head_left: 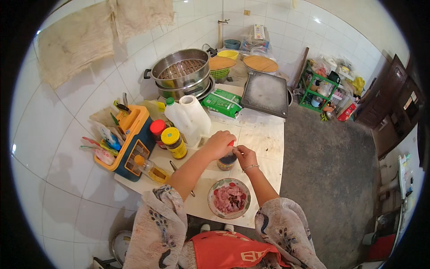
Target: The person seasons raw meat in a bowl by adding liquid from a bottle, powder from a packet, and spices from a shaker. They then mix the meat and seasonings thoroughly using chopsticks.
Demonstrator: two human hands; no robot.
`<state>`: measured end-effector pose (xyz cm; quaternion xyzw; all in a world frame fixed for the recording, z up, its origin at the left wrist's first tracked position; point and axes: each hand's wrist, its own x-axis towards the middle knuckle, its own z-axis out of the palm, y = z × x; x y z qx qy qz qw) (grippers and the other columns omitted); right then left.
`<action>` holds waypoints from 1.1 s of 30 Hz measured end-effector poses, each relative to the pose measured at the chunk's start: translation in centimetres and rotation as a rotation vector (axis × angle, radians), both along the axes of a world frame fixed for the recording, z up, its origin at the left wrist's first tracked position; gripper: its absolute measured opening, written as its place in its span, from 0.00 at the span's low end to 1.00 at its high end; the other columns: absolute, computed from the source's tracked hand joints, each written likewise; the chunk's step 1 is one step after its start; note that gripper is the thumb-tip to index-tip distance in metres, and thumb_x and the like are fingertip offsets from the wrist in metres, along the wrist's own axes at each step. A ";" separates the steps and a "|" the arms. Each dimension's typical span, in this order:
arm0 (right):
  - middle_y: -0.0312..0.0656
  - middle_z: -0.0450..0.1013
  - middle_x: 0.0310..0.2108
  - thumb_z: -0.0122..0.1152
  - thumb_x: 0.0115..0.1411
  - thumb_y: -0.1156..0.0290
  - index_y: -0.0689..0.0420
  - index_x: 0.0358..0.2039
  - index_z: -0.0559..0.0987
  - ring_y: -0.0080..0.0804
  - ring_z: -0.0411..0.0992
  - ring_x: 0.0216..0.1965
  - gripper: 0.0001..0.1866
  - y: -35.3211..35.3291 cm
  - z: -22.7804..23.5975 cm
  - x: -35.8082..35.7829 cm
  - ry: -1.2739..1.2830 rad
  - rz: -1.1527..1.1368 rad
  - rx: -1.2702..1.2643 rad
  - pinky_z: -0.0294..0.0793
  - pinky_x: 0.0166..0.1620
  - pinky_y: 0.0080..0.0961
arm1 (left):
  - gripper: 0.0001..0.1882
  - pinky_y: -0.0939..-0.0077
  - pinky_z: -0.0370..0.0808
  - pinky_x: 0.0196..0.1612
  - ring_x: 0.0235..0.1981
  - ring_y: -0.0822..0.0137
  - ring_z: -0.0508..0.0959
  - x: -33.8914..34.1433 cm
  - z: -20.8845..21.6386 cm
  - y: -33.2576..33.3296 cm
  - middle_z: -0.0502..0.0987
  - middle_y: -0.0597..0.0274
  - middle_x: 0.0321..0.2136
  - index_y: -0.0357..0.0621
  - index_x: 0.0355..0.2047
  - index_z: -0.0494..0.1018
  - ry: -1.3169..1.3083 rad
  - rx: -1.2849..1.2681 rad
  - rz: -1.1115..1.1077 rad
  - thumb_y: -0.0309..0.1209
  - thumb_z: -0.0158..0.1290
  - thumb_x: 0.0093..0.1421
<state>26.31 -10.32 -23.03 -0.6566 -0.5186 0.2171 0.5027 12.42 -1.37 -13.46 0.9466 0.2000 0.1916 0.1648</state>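
Note:
A small dark glass jar with a label stands on the table, just beyond the bowl. My left hand is closed above the jar, and a bit of a red lid shows at its fingertips. My right hand, with a bracelet at the wrist, pinches by the jar's rim; what its fingers hold is too small to tell. Nearer me sits a patterned bowl with pink raw meat in it, dark sauce on part of the meat. The jar's upper part is partly hidden by my hands.
Left of my arm stand a yellow-lidded jar, a red-lidded jar, an oil bottle and an orange-blue caddy. Behind are a white jug, a paper roll, a green packet, a steamer and a dark-edged square board.

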 end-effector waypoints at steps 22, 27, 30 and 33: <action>0.47 0.73 0.24 0.57 0.51 0.68 0.60 0.31 0.74 0.38 0.74 0.27 0.10 -0.4 1.5 -0.5 -0.121 0.021 0.008 0.72 0.31 0.28 | 0.18 0.64 0.66 0.44 0.39 0.53 0.69 -1.0 0.4 -0.7 0.71 0.50 0.35 0.40 0.40 0.68 0.010 -0.023 -0.031 0.29 0.50 0.47; 0.47 0.74 0.25 0.58 0.50 0.70 0.61 0.31 0.74 0.36 0.74 0.28 0.09 -0.2 -0.1 -0.2 -0.014 -0.014 0.016 0.71 0.33 0.26 | 0.29 0.68 0.64 0.49 0.45 0.55 0.68 -3.3 -1.6 -0.9 0.66 0.45 0.46 0.41 0.54 0.57 -0.146 -0.210 0.203 0.29 0.51 0.50; 0.42 0.74 0.24 0.59 0.51 0.71 0.62 0.30 0.74 0.27 0.73 0.29 0.08 0.0 -0.1 -1.4 0.036 -0.027 0.057 0.71 0.34 0.22 | 0.30 0.69 0.63 0.51 0.48 0.56 0.67 -5.4 -6.7 0.1 0.64 0.46 0.50 0.40 0.55 0.55 -0.157 -0.572 0.410 0.27 0.48 0.51; 0.40 0.74 0.24 0.59 0.51 0.73 0.62 0.30 0.74 0.23 0.72 0.30 0.07 0.5 0.7 -2.9 0.078 -0.048 0.088 0.71 0.35 0.20 | 0.29 0.71 0.62 0.52 0.50 0.58 0.67 -6.2 -8.3 -0.8 0.64 0.47 0.51 0.39 0.56 0.55 -0.328 -0.952 0.406 0.23 0.45 0.51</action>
